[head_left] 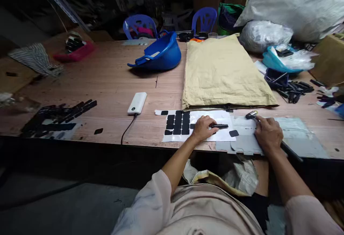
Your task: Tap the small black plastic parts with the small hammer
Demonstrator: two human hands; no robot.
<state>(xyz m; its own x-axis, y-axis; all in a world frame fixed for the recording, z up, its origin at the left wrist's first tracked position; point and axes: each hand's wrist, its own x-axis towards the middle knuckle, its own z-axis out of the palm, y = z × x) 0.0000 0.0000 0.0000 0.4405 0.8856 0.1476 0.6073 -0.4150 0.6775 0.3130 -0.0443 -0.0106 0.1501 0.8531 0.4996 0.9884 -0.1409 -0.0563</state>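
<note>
My left hand (203, 129) is closed on a slim black stick-like piece (219, 126), which points right over a white sheet. Black rounded patches (177, 122) line the left part of that white sheet (172, 138). One loose black patch (233, 133) lies at the sheet's right edge. My right hand (268, 134) grips a hammer (251, 114); its metal head shows beyond my fingers and its dark handle runs out behind my wrist. Beneath that hand is a grey, partly taped board (247, 143). My fingertips on the left are partly hidden.
A folded beige cloth sack (223, 70) lies behind the sheet. Further left are a blue basin (163, 54) and a white power bank (137, 102) with a cable. Black pieces (295, 90) are heaped right; more black strips (56, 120) lie left. The table's front edge runs before me.
</note>
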